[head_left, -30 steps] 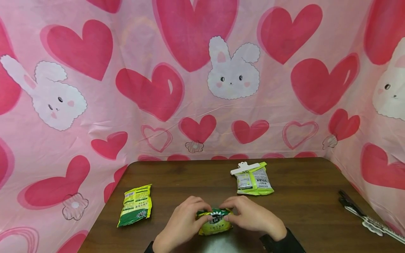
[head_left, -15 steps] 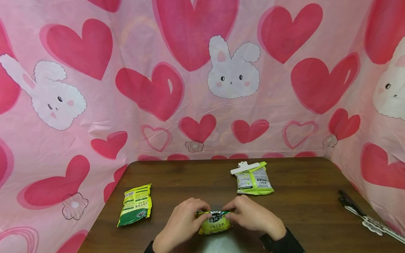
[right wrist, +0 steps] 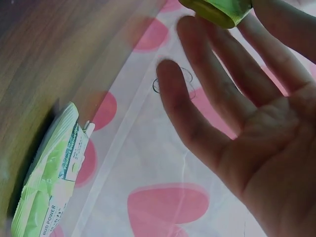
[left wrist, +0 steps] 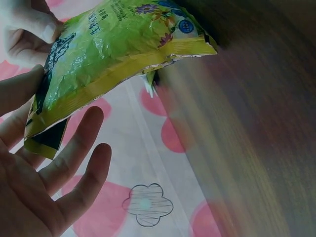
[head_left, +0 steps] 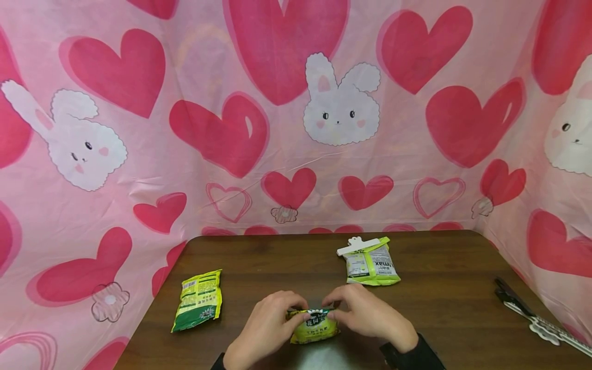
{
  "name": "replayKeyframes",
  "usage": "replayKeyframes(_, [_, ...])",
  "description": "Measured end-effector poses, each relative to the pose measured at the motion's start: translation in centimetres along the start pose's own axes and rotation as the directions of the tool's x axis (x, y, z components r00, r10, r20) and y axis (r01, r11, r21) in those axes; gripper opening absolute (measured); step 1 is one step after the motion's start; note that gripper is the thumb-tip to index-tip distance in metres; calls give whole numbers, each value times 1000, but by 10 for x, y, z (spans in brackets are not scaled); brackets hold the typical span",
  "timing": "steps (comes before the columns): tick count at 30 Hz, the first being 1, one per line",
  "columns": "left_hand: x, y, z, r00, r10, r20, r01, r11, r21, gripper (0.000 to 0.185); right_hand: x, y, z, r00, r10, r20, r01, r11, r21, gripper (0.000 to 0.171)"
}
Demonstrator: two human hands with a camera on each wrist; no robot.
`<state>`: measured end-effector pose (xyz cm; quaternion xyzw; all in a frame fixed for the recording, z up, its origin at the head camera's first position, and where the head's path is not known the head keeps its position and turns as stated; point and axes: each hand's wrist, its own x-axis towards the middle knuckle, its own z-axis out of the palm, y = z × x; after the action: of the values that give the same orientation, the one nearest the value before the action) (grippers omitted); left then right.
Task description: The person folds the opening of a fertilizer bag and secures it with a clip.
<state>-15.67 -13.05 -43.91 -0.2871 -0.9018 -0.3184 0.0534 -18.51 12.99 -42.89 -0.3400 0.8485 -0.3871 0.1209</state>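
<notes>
Both hands hold a shiny yellow-green plastic packet [head_left: 314,334] with a dark green top band, close over the near middle of the table. My left hand [head_left: 265,326] pinches its left upper corner between thumb and index finger. At the right upper corner, my right hand [head_left: 370,316] pinches it the same way. The left wrist view shows the packet [left wrist: 113,54] from its side, its top end folded over behind. There the lower fingers of the left hand [left wrist: 44,182] are spread below it. Only one end of the packet [right wrist: 217,10] shows in the right wrist view.
Another yellow and green packet [head_left: 198,300] lies at the left of the brown wooden table [head_left: 268,267]. A green and white packet [head_left: 372,264] with a white clip [head_left: 357,246] across its top lies at the back right. Long black and white clips [head_left: 532,318] lie at the right edge.
The packet's top band has been folded down a little, so less of it shows above the label. The right fingers have shifted slightly along the top edge; the left hand stays in place.
</notes>
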Motion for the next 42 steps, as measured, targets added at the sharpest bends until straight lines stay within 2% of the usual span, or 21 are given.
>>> replayKeyframes(5, [1, 1, 0, 1000, -1, 2, 1, 1000, -3, 5, 2, -1, 2, 998, -21, -53, 19, 999, -38, 8])
replayKeyframes(13, [0, 1, 1, 1000, -4, 8, 4, 1000, -19, 5, 2, -1, 5, 997, -52, -63, 49, 998, -44, 4])
replayKeyframes(26, [-1, 3, 3, 1000, -1, -1, 1, 1000, 2, 9, 4, 0, 9, 995, -71, -77, 66, 996, -56, 10])
replayKeyframes(35, [1, 4, 6, 1000, 14, -20, -14, 1000, 11, 13, 4, -2, 12, 986, -128, -112, 115, 987, -108, 13])
replayKeyframes(42, [0, 6, 9, 999, 26, -30, -25, 999, 33, 15, 6, -3, 17, 987, -122, -104, 118, 992, -42, 8])
